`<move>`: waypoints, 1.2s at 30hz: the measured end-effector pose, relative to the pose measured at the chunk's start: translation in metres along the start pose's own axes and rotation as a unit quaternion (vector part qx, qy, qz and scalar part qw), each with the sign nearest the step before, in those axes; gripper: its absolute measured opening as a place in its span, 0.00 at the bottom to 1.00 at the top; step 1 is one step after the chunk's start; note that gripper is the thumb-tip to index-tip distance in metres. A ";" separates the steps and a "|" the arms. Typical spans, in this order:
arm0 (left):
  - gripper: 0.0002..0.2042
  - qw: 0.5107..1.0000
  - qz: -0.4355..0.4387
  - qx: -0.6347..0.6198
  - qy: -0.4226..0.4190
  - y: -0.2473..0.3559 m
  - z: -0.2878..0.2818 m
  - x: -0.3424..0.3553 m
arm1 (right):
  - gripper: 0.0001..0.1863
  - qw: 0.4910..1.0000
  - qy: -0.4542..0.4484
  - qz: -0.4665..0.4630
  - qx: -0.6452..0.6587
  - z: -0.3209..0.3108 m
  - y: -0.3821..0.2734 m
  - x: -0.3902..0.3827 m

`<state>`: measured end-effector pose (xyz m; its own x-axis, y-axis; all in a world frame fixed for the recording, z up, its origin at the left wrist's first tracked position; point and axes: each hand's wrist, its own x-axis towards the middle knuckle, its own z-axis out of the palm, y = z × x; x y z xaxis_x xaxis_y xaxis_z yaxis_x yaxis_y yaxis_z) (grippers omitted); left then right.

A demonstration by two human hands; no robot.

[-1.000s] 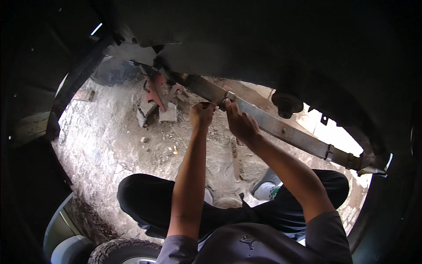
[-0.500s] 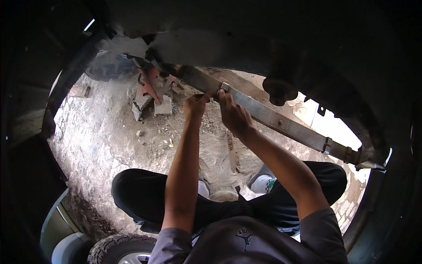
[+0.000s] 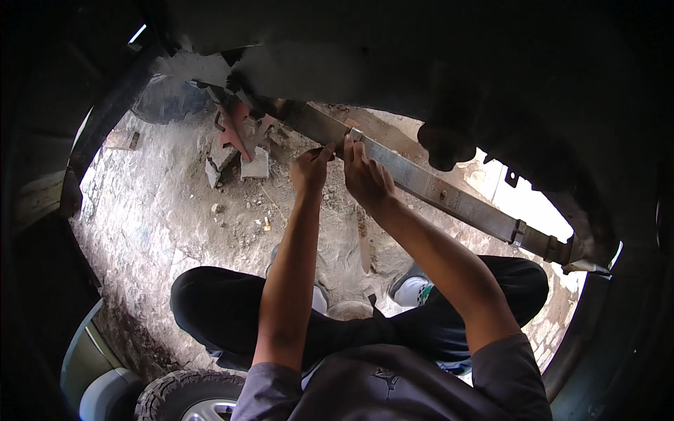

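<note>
A long grey leaf spring (image 3: 449, 193) runs slantwise under the vehicle, from upper left to lower right. A small metal clip (image 3: 356, 133) wraps the spring near its middle. The fingers of my right hand (image 3: 368, 179) press together against this clip at the spring's near edge. Just left of it, my left hand (image 3: 309, 170) is curled closed, thumb and fingertip at the spring's lower edge. Whatever may lie between those left fingertips is too small to make out. A second clip (image 3: 518, 231) sits farther right along the spring.
Dark vehicle bodywork (image 3: 316, 70) surrounds the opening. A red metal stand (image 3: 235, 133) and a broken concrete block (image 3: 255, 165) stand beyond my left hand. A wheel with a knobbly tyre (image 3: 186, 393) lies at lower left. Loose stones and a flat strip (image 3: 364, 245) lie on the dirt.
My right hand has shifted slightly left, its fingers now more upright at the clip. My left hand stays nearly in place by the spring. The whole view has shifted slightly.
</note>
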<state>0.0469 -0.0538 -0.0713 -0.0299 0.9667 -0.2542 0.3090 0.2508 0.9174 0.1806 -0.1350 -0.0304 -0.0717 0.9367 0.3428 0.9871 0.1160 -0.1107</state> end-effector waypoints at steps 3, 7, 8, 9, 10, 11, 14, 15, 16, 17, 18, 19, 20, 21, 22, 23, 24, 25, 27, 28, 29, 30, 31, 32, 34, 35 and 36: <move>0.20 1.000 0.023 0.014 -0.005 -0.015 -0.001 0.003 | 0.29 0.999 -0.024 0.019 -0.012 0.001 -0.003 -0.002; 0.20 0.997 -0.051 -0.057 -0.018 -0.006 0.003 -0.008 | 0.28 0.993 -0.044 0.067 0.086 -0.004 -0.003 0.003; 0.19 0.998 0.011 -0.020 0.050 -0.002 0.004 -0.016 | 0.28 0.992 -0.059 0.071 0.092 -0.010 -0.006 0.004; 0.18 0.990 0.074 0.018 0.118 -0.001 0.007 -0.026 | 0.28 0.990 -0.071 0.074 0.099 -0.014 -0.009 0.005; 0.17 0.972 0.136 0.056 0.185 0.000 0.008 -0.035 | 0.25 0.985 -0.094 0.090 0.110 -0.017 -0.009 -0.001; 0.17 0.972 0.146 0.024 0.183 -0.004 0.007 -0.039 | 0.24 0.979 -0.114 0.121 0.115 -0.023 -0.009 -0.003; 0.16 0.975 0.142 -0.047 0.164 -0.020 0.009 -0.056 | 0.20 0.959 -0.161 0.204 0.113 -0.043 -0.011 -0.009; 0.18 0.991 0.097 -0.030 0.091 -0.015 0.005 -0.066 | 0.19 0.953 -0.120 0.235 0.148 -0.044 -0.011 -0.010; 0.20 0.991 0.095 -0.089 0.033 -0.018 0.010 -0.071 | 0.18 0.945 -0.077 0.259 0.183 -0.043 -0.010 -0.009; 0.22 0.984 0.094 -0.147 -0.020 -0.018 0.013 -0.075 | 0.18 0.952 -0.017 0.225 0.207 -0.048 -0.013 -0.006; 0.25 0.973 0.076 -0.210 -0.063 -0.019 0.014 -0.080 | 0.19 0.949 0.019 0.216 0.231 -0.045 -0.019 -0.010; 0.27 0.955 0.058 -0.271 -0.105 -0.021 0.013 -0.086 | 0.19 0.943 0.054 0.206 0.255 -0.040 -0.027 -0.020; 0.30 0.951 0.006 -0.280 -0.130 -0.014 0.013 -0.095 | 0.20 0.937 0.094 0.200 0.272 -0.036 -0.030 -0.031; 0.29 0.938 -0.074 -0.299 -0.160 -0.010 0.004 -0.102 | 0.24 0.938 0.094 0.182 0.280 -0.030 -0.039 -0.042; 0.28 0.934 -0.078 -0.292 -0.192 -0.014 0.002 -0.100 | 0.27 0.936 0.038 0.202 0.284 -0.026 -0.044 -0.051; 0.28 0.928 -0.082 -0.283 -0.227 -0.011 -0.002 -0.099 | 0.31 0.931 -0.016 0.224 0.287 -0.025 -0.050 -0.055; 0.26 0.937 -0.093 -0.257 -0.216 -0.002 -0.005 -0.102 | 0.33 0.950 0.035 0.181 0.252 -0.017 -0.052 -0.057; 0.26 0.939 -0.089 -0.257 -0.209 -0.005 -0.007 -0.101 | 0.32 0.944 0.041 0.181 0.271 -0.014 -0.057 -0.061; 0.25 0.941 -0.079 -0.268 -0.192 -0.003 -0.008 -0.101 | 0.30 0.936 0.050 0.173 0.302 -0.015 -0.062 -0.062; 0.23 0.940 -0.082 -0.271 -0.189 -0.002 -0.008 -0.102 | 0.30 0.925 0.053 0.182 0.329 -0.015 -0.061 -0.062; 0.22 0.937 -0.079 -0.285 -0.188 -0.002 -0.007 -0.101 | 0.29 0.914 0.055 0.189 0.355 -0.016 -0.059 -0.062; 0.22 0.933 -0.076 -0.299 -0.187 -0.002 -0.007 -0.099 | 0.29 0.902 0.058 0.196 0.380 -0.016 -0.057 -0.062; 0.21 0.929 -0.073 -0.312 -0.187 -0.002 -0.005 -0.097 | 0.28 0.889 0.060 0.204 0.405 -0.017 -0.055 -0.062; 0.20 0.927 -0.066 -0.330 -0.167 -0.005 -0.001 -0.096 | 0.27 0.891 0.067 0.196 0.405 -0.018 -0.052 -0.062; 0.21 0.934 -0.046 -0.313 -0.166 -0.015 0.001 -0.089 | 0.25 0.894 0.079 0.179 0.404 -0.019 -0.046 -0.059; 0.21 0.937 -0.037 -0.305 -0.168 -0.013 0.003 -0.089 | 0.25 0.855 0.057 0.224 0.464 -0.020 -0.041 -0.058; 0.20 0.921 -0.079 -0.343 -0.169 -0.004 0.003 -0.097 | 0.24 0.810 0.035 0.267 0.521 -0.021 -0.037 -0.057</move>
<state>0.0509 -0.1485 -0.0514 0.3097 0.8738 -0.3749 -0.3507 0.4715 0.8092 0.1514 -0.1992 -0.0259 0.3690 0.9288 0.0347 0.2149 -0.0490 -0.9754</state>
